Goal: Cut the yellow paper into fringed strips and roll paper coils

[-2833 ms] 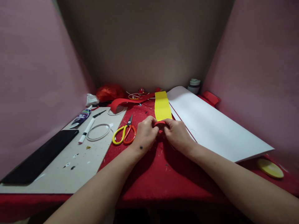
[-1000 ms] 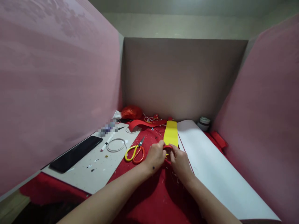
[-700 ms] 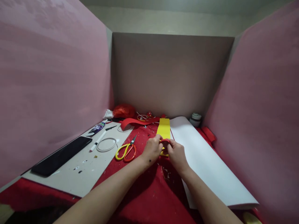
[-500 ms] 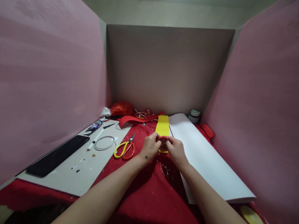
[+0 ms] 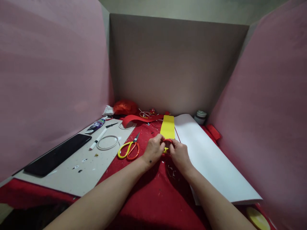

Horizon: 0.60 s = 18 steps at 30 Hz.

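Yellow strip (image 5: 168, 126) pointing away, red piece (image 5: 168, 140) crosswise

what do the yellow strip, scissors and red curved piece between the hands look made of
Yellow strip: likely matte paper or card, flat with crisp edges. Scissors: blades probably metal, dark grey; handles seemingly plastic or plastic-coated, glossy with highlights. Red curved piece: perhaps card, bent; too small to be sure.

Nothing is legible, the print on the tube (image 5: 96, 125) being too small.
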Tool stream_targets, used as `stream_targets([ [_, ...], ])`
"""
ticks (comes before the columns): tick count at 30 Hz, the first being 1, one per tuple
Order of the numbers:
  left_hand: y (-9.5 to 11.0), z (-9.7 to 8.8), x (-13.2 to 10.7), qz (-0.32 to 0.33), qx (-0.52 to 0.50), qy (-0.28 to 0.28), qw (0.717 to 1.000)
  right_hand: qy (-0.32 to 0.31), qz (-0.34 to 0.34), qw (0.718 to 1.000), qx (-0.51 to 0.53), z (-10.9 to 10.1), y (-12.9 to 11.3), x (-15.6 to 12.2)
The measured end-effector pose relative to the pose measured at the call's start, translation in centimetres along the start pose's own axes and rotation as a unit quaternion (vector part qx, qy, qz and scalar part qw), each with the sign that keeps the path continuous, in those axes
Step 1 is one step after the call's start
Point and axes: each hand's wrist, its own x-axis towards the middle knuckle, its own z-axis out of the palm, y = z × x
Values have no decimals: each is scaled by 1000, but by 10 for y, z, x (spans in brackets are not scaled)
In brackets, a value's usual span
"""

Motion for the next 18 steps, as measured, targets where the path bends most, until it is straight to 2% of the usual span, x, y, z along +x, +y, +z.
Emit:
stream_targets([
  [4,1,-1,0,-7,-1,9,1000,-7,1,999,33,2,1,-1],
  [9,2,0,-2,16,11,0,1000,2,-14,997,-72,1,-3,-1],
  [14,2,-1,-1,-1,8,9,1000,-7,-7,1000,-3,1,-5,-3],
  [18,-1,1,-1,8,12,-1,1000,9,-28,997,-73,2,-3,-3],
])
